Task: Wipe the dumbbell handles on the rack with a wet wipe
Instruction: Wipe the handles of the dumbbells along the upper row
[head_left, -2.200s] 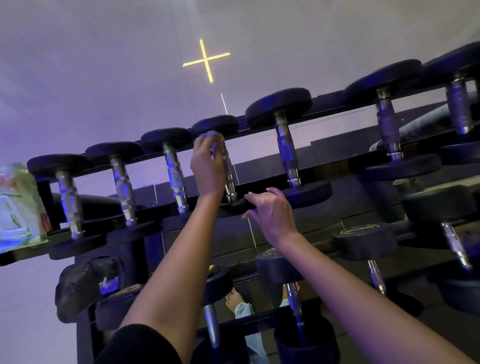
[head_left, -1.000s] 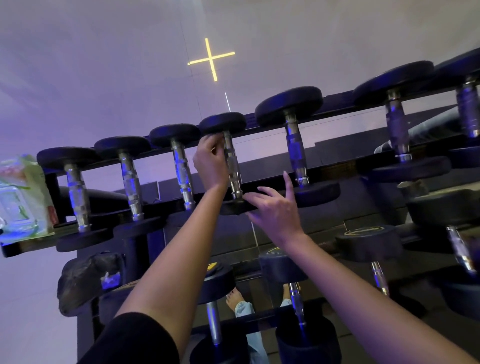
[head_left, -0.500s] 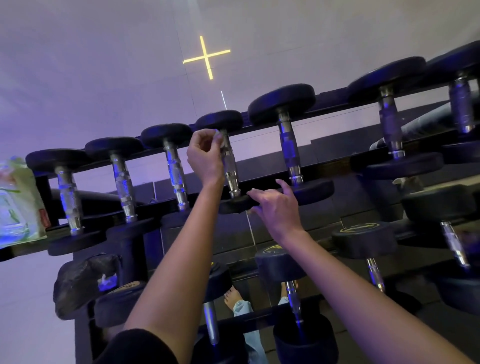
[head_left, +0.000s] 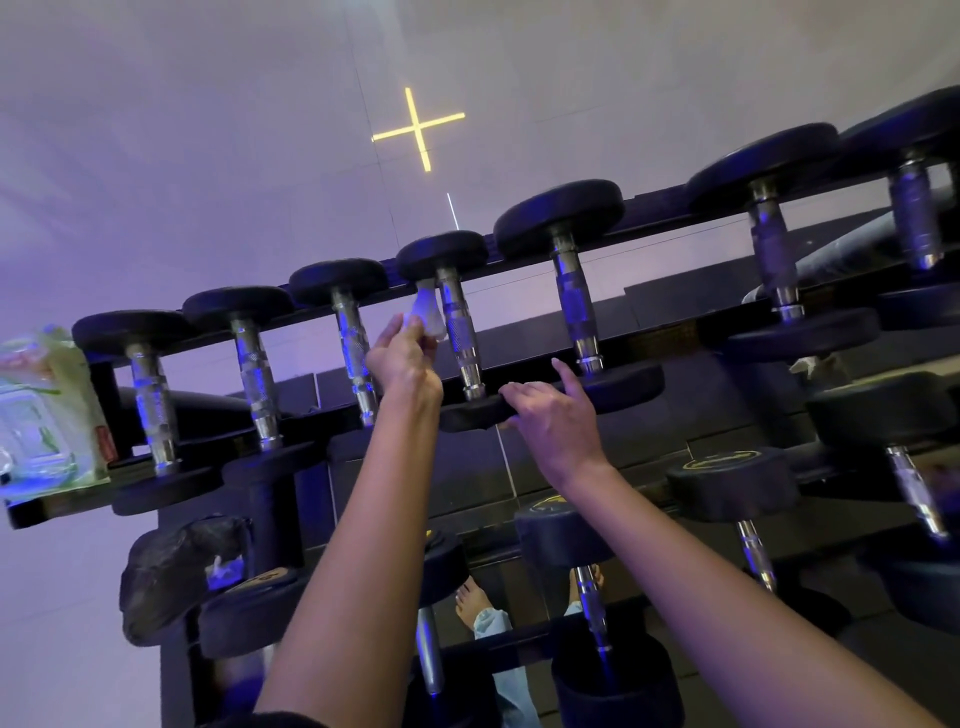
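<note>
Gym rack (head_left: 660, 206), L hand (head_left: 402, 359) off handle (head_left: 457, 325) now, grip pinching wipe (head_left: 428, 313), R hand (head_left: 558, 418) slack on plate (head_left: 467, 414)

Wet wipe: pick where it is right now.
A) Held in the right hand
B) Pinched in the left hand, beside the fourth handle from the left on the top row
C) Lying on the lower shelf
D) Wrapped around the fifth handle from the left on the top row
B: the left hand pinches the wet wipe just left of the fourth handle, while the right hand holds no wipe and touches that dumbbell's near head.
</note>
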